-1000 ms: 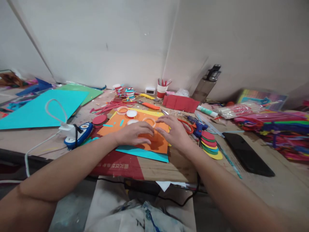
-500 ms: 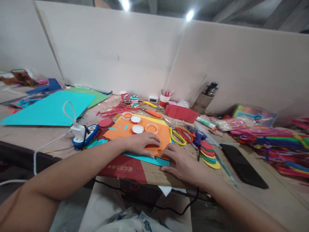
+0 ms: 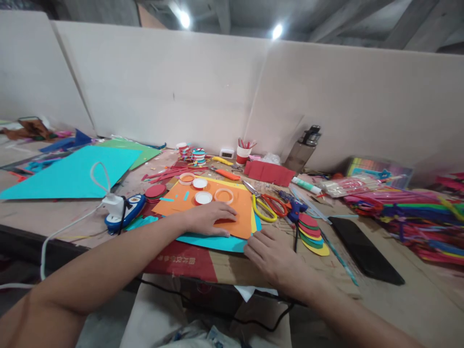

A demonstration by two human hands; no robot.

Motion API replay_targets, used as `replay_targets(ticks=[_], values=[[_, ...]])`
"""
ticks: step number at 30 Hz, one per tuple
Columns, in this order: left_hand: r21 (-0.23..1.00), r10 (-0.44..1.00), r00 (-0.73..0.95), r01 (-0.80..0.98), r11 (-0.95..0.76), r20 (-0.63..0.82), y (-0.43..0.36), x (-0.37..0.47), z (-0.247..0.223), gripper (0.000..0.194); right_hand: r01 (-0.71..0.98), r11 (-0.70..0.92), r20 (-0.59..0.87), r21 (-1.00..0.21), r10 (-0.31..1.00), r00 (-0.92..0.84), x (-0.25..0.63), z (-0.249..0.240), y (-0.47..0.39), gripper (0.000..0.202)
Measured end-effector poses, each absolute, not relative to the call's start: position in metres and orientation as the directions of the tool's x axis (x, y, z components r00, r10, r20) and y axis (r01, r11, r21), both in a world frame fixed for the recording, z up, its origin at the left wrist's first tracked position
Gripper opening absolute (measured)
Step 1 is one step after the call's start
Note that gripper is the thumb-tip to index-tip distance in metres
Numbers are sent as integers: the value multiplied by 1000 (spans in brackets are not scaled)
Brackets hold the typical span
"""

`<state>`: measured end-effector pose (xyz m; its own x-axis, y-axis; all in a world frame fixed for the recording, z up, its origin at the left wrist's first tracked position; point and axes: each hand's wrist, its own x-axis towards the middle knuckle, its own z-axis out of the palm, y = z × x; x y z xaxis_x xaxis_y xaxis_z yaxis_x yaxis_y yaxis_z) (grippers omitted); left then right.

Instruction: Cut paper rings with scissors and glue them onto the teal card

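Observation:
My left hand (image 3: 212, 218) lies flat on the orange sheet (image 3: 241, 208), fingers apart and pointing right. At the lower right corner of the stacked sheets rests my right hand (image 3: 266, 246), its fingers bent and close together at the edge of the turquoise sheet (image 3: 213, 242); whether it grips anything is hidden. Two white-and-red lids (image 3: 203, 197) and two rings (image 3: 224, 195) sit on the orange sheet, with small turquoise strips (image 3: 186, 195) beside them. A yellow sheet shows beneath the orange one.
Right of the sheets are yellow-handled scissors (image 3: 264, 210), a blue glue gun (image 3: 297, 209), coloured discs (image 3: 312, 234) and a black phone (image 3: 364, 249). At left, a power strip (image 3: 125, 212) with a white cable stands near a large turquoise sheet (image 3: 79, 171).
My right hand has drawn back slightly from the orange sheet's corner, its fingers now closer together. My left hand stays on the sheet. The view has tilted up a little.

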<state>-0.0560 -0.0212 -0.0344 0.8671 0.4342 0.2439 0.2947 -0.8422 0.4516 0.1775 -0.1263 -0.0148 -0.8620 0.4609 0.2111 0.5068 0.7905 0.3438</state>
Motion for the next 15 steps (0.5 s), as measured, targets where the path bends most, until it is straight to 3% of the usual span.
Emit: replay_targets(ticks=[2, 9, 13, 15], values=[[452, 439, 869, 305, -838, 230, -21, -56, -34, 47, 493, 820, 261, 292, 428, -866, 179, -11, -133, 13], [479, 448, 870, 310, -821, 206, -19, -58, -34, 51, 493, 862, 637, 115, 317, -703, 203, 20, -164, 29], [521, 479, 858, 328, -788, 184, -22, -57, -28, 46, 638, 769, 847, 19, 327, -419, 221, 45, -159, 43], [533, 501, 845, 340, -775, 190, -22, -57, -27, 40, 745, 662, 925, -80, 328, -192, 222, 58, -149, 36]])
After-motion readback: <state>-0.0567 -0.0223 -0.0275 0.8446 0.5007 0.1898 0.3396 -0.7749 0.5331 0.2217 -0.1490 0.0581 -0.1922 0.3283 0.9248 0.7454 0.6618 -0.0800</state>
